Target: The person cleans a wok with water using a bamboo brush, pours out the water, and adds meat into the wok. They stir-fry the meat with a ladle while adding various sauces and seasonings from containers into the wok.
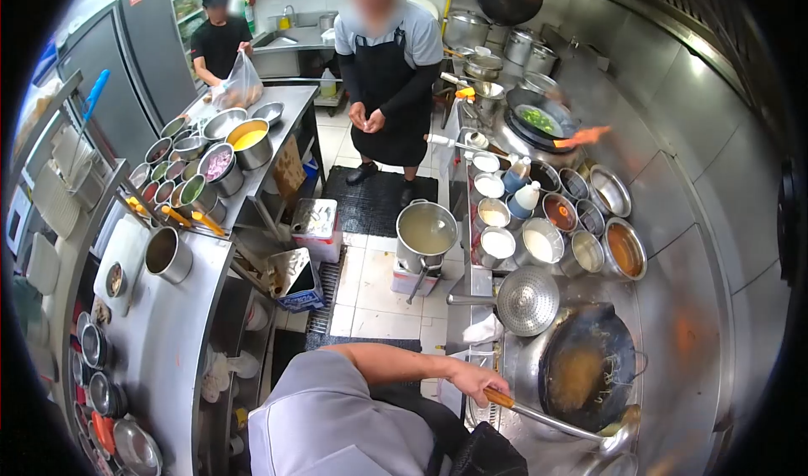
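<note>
My right hand (478,382) is closed around the wooden handle of a long metal ladle (555,421), whose bowl lies at the near right edge of a dark wok (589,366). Brown liquid with pale bits sits in the wok. Just beyond the wok is a round perforated strainer (528,301), its handle pointing left. A white cloth (482,326) lies left of the wok, close to my forearm. My left hand does not show; only my grey sleeve and dark apron appear at the bottom.
Containers of sauces and powders (539,240) stand beyond the strainer. A second wok (539,121) holds green food, with flame beside it. A large pot (427,230) stands in the aisle. Two people stand further back, one with a plastic bag (241,85). A steel counter (172,333) runs along the left.
</note>
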### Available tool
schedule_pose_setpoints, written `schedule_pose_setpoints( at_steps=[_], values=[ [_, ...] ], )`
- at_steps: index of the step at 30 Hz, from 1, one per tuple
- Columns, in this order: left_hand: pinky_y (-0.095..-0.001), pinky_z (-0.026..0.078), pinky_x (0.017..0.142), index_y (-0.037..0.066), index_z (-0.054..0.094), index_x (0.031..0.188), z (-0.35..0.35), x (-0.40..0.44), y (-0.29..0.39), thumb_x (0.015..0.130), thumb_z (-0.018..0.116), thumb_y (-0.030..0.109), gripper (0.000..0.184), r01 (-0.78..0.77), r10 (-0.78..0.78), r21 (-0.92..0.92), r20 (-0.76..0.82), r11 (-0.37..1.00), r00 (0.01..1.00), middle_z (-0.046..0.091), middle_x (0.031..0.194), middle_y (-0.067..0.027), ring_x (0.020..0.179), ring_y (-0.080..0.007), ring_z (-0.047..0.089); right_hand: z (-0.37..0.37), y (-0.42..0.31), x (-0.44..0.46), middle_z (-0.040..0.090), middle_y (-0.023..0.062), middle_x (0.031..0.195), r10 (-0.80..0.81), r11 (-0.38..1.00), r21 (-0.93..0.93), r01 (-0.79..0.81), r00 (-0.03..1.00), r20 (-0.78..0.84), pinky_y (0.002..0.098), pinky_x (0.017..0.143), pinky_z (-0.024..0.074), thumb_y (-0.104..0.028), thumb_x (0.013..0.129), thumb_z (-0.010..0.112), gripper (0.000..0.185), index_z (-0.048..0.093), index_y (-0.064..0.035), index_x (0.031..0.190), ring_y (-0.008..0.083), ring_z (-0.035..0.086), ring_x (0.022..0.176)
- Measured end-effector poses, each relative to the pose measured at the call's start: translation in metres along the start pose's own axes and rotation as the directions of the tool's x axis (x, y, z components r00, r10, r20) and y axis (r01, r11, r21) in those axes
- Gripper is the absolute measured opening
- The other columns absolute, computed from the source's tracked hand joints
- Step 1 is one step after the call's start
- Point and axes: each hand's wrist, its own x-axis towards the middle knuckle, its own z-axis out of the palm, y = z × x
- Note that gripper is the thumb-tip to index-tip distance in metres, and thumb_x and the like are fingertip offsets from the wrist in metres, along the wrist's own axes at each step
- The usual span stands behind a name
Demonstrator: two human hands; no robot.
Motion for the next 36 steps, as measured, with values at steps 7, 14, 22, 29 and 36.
schedule_pose_setpoints(
  at_steps=[7, 14, 22, 29, 36],
  values=[
    [-0.0281, 0.044, 0.094, 0.003, 0.052, 0.13, 0.004, -0.022, -0.06, 0.084, 0.071, 0.004, 0.05, 0.105, -0.097, -0.238, 0.045, 0.966, 0.994, 0.058, 0.118, -0.0026, 0.106, -0.013, 0.053, -0.025, 0.046, -0.173, 0.063, 0.02, 0.126, 0.507, 0.846, -0.281, -0.453, 0.523, 0.685, 0.0381, 0.098, 0.0449, -0.01, 0.079, 0.075, 0.063, 0.051, 0.0015, 0.136, 0.0297, 0.061, 0.113],
    [-0.0217, 0.042, 0.059, 0.007, 0.047, 0.133, 0.053, -0.013, -0.085, 0.09, 0.067, 0.011, 0.048, 0.375, -0.324, -0.292, 0.209, 0.88, 0.923, 0.057, 0.092, 0.0026, 0.07, -0.0046, 0.048, -0.044, -0.01, -0.267, 0.064, 0.0078, 0.094, 0.796, 0.465, -0.269, -0.844, 0.266, 0.543, 0.031, 0.071, 0.0499, -0.007, 0.077, 0.074, 0.064, 0.051, 0.0011, 0.137, 0.0167, 0.059, 0.075],
    [-0.0301, 0.044, 0.061, 0.003, 0.043, 0.133, 0.144, 0.03, -0.152, 0.092, 0.064, 0.028, 0.052, 0.396, -0.37, -0.147, 0.176, 0.906, 0.912, 0.057, 0.09, -0.0071, 0.071, -0.0152, 0.054, -0.041, -0.136, -0.259, 0.054, -0.0006, 0.068, 0.928, 0.14, -0.074, -0.987, 0.104, 0.359, 0.024, 0.039, 0.04, -0.012, 0.088, 0.07, 0.053, 0.051, -0.0069, 0.137, 0.0089, 0.051, 0.049],
    [-0.0418, 0.049, 0.091, 0.001, 0.049, 0.136, 0.107, 0.024, -0.126, 0.089, 0.062, 0.042, 0.063, 0.128, -0.266, 0.275, 0.554, 0.953, 0.789, 0.065, 0.116, -0.0217, 0.107, -0.0354, 0.062, -0.045, -0.122, -0.216, 0.064, 0.0066, 0.09, 0.862, 0.33, -0.155, -0.931, 0.231, 0.452, 0.0239, 0.058, 0.049, -0.017, 0.089, 0.072, 0.061, 0.046, -0.001, 0.142, 0.0111, 0.061, 0.071],
    [-0.0359, 0.054, 0.083, -0.001, 0.056, 0.126, -0.053, 0.011, -0.083, 0.09, 0.066, 0.023, 0.044, 0.243, -0.047, 0.343, -0.491, 0.907, 0.87, 0.063, 0.118, -0.0205, 0.101, -0.0276, 0.065, 0.049, -0.082, -0.11, 0.069, 0.0184, 0.111, 0.435, 0.769, -0.15, -0.622, 0.337, 0.835, 0.0319, 0.09, 0.049, -0.014, 0.083, 0.074, 0.054, 0.057, -0.0005, 0.133, 0.0223, 0.066, 0.097]
  ],
)
